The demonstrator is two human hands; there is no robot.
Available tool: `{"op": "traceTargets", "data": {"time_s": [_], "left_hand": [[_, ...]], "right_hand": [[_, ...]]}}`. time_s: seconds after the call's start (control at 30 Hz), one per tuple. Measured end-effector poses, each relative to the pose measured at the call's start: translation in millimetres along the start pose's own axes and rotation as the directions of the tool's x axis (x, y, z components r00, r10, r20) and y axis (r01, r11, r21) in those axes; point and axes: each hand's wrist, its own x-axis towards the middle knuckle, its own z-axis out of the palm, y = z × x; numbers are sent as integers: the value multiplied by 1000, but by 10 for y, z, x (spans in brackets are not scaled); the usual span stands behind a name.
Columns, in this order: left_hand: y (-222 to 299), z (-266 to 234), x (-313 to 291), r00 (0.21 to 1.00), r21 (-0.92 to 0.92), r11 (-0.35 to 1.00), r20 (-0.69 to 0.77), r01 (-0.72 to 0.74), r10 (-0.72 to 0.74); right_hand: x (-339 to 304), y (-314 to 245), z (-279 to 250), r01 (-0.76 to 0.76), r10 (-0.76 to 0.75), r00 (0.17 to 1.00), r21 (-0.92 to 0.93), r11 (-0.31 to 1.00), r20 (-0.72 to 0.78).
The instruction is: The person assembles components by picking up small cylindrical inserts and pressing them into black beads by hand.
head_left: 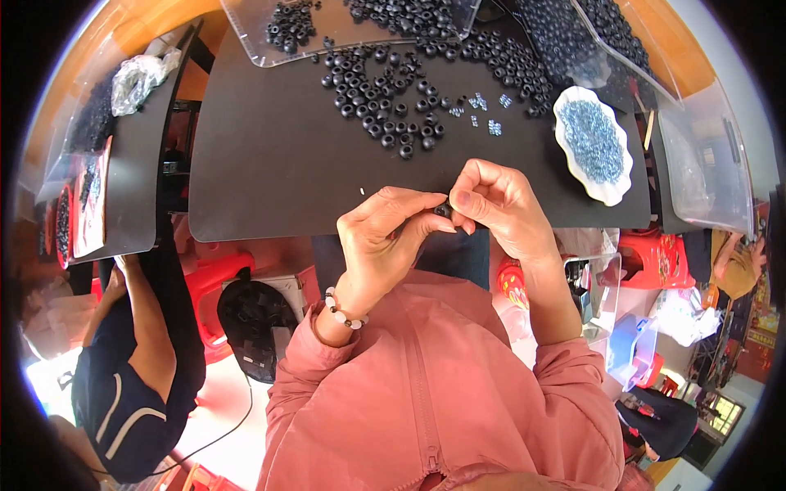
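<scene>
Both my hands meet over the near edge of the dark table (270, 147). Between the thumb and forefinger of my left hand (381, 233) is a black bead (443, 210). My right hand (506, 209) pinches at the same bead from the other side; whether it also holds something small is hidden by the fingers. Loose black beads (385, 106) with wide holes lie spread beyond my hands. Small clusters of clear bluish crystals (494, 128) sit to their right. A white scalloped dish (610, 193) at the right holds many blue crystals (595, 143).
Clear plastic trays (270, 59) of black beads stand at the far side. An empty-looking clear box (708, 172) is at the right. Left, a person in dark clothes (135, 385) sits at another table (131, 196). A black bag (255, 327) rests near a red stool (214, 286).
</scene>
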Motion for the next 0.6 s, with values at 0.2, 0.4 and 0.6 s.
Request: {"op": "traceTargets", "data": {"time_s": [0.2,0.4,0.6], "left_hand": [[108,91,18,989,96,986,62,-138,132],[83,174,-54,999,-38,999,51,15,-13],[32,281,20,995,-25,1000,98,-12,14]], "right_hand": [[-133,3,-105,-66,55,993,104,992,104],[-240,95,-118,7,-21,998,247,969,52],[-329,37,-165,113,-98,988,127,985,-119]]}}
